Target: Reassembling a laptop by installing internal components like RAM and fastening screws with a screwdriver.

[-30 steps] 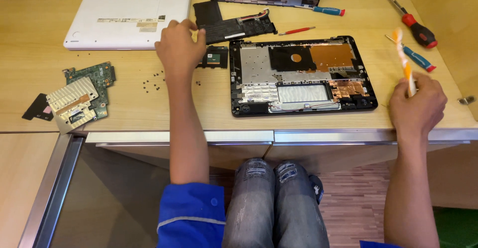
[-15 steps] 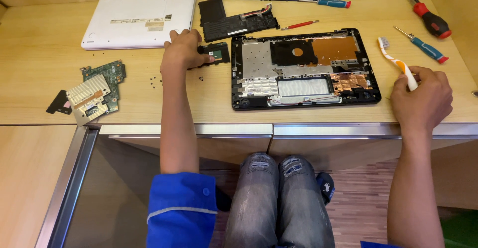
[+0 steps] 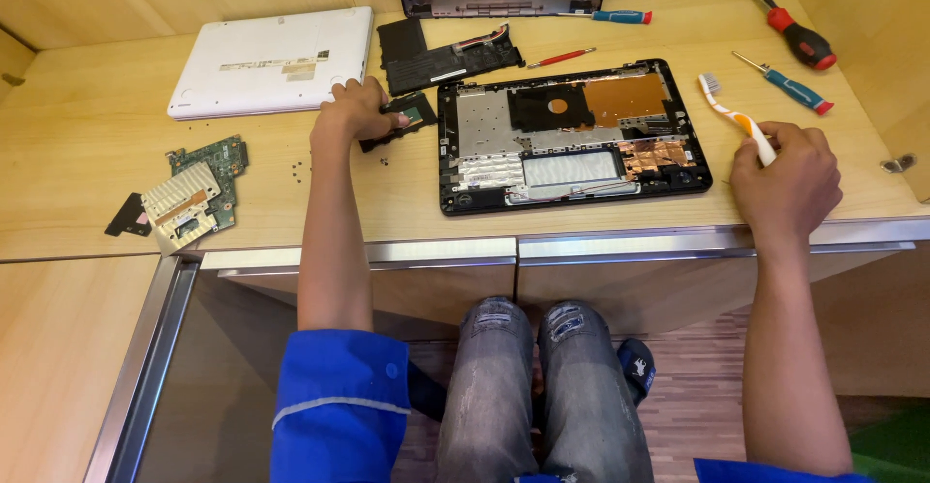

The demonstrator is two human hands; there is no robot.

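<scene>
While my right hand (image 3: 787,181) sits nearest at the table's front edge, fist closed round an orange-and-white toothbrush (image 3: 738,118) with bristles pointing away, my left hand (image 3: 351,113) reaches farther, fingers curled onto a small dark circuit board (image 3: 402,119) just left of the opened laptop base (image 3: 572,134). Beyond lies a white laptop cover (image 3: 273,61).

light: bright, even, warm | shadows: soft, short | focus: sharp | edges: slightly bowed
</scene>
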